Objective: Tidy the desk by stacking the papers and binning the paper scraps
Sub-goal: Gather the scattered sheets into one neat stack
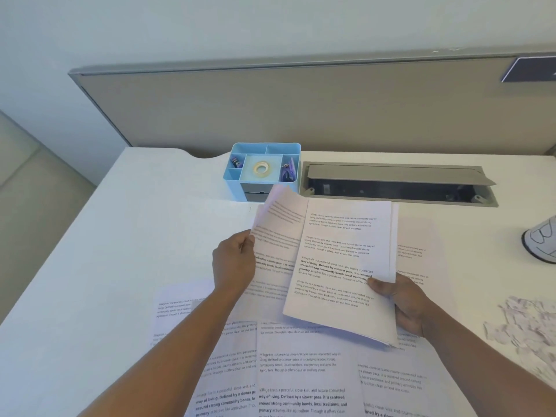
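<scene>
Head view: tape roll (261, 169) inside organizer (237, 175)

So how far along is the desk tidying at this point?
Early on. The right hand holds a small stack of printed white sheets, and the left hand pinches another printed sheet beside it. Several loose printed pages lie on the white desk, and the torn paper scraps aren't binned.

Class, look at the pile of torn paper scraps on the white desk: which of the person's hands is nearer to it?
Right. The right hand, holding printed sheets, is just left of the pile of torn paper scraps; the left hand is farther left.
</scene>
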`<state>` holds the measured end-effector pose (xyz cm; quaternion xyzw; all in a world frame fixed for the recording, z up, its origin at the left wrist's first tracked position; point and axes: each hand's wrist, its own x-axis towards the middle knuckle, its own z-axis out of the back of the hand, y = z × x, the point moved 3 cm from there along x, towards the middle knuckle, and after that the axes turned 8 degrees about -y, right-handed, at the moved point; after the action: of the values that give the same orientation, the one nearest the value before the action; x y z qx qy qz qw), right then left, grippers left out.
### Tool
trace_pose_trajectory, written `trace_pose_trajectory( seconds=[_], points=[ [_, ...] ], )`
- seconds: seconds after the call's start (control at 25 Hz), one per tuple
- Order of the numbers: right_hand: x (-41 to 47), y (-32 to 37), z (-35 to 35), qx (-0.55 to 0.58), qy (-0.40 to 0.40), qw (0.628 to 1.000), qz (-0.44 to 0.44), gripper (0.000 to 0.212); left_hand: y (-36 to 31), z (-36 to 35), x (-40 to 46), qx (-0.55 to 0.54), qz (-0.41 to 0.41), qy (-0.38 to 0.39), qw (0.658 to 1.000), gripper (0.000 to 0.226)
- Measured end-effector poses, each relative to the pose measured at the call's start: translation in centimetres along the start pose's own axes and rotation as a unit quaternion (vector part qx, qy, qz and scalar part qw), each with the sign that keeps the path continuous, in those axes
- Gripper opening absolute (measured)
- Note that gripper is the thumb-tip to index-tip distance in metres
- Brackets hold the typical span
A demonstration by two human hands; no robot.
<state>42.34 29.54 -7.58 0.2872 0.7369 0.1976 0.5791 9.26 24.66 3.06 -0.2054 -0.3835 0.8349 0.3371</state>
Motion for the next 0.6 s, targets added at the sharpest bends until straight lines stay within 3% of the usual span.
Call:
trace_pose_trajectory(
  seconds=[0.32, 0.6],
  points=[
    [-0.3, 0.0, -0.2, -0.013, -0.002, 1.000, 0.002, 0.036, -0.6, 3.2, -1.6, -0.010, -0.097, -0.074, 0.993, 0.032],
    [-0.7, 0.2, -0.7, -0.035, -0.009, 0.999, 0.013, 0.032, -1.9, 6.2, -2.3, -0.008, -0.238, -0.165, 0.957, 0.029]
  ],
)
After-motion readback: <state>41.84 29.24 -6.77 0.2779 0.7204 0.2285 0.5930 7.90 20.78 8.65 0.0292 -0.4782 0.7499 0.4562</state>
